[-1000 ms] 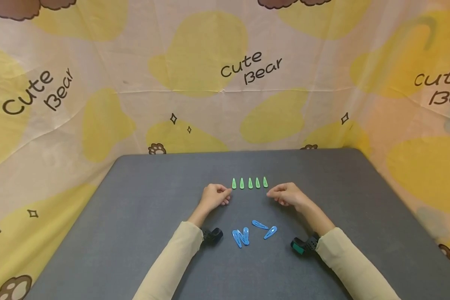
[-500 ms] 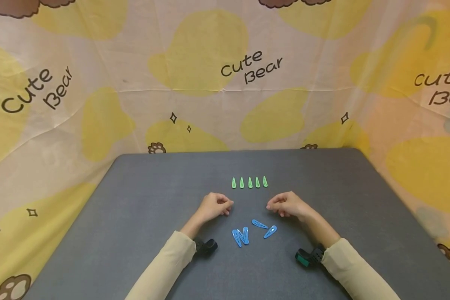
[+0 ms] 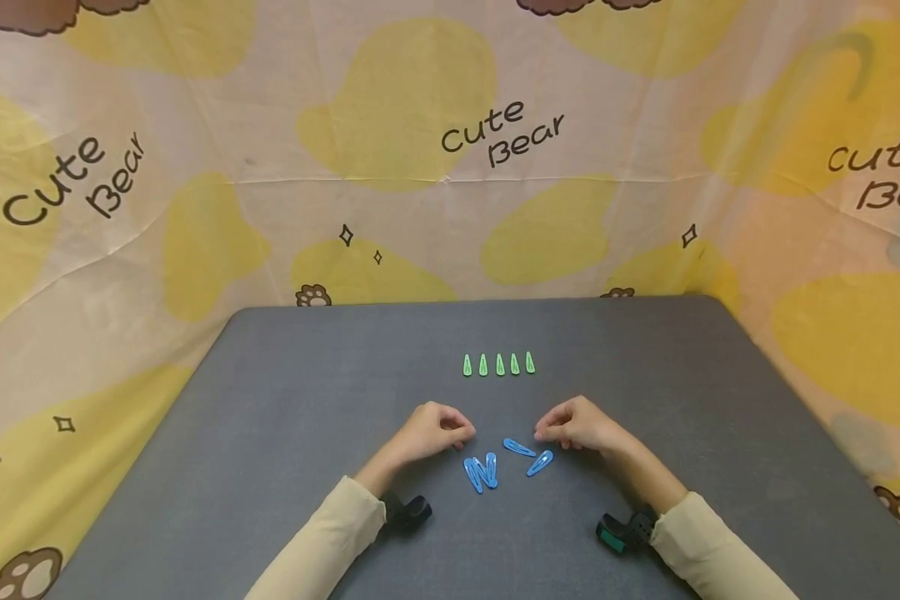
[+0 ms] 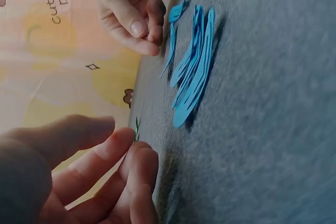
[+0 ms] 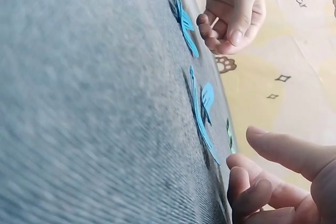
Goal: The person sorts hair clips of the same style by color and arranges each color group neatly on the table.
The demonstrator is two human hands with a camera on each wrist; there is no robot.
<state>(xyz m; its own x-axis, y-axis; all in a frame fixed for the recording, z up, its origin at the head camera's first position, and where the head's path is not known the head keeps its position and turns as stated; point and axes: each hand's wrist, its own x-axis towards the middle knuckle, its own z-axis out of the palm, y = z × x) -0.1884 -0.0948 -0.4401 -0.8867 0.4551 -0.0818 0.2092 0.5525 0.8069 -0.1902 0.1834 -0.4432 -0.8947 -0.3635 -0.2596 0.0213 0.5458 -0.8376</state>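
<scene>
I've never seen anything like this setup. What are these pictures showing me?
There's no machine arm here, just a person's bare left hand and right hand. The wide picture comes from a camera worn on the head; the two tilted close-ups come from cameras on the wrists, each showing its own hand and the other beyond. On the gray table lie five green hair clips in a row and, nearer the person, five blue clips, less tidily placed. Neither hand appears to hold anything.
</scene>
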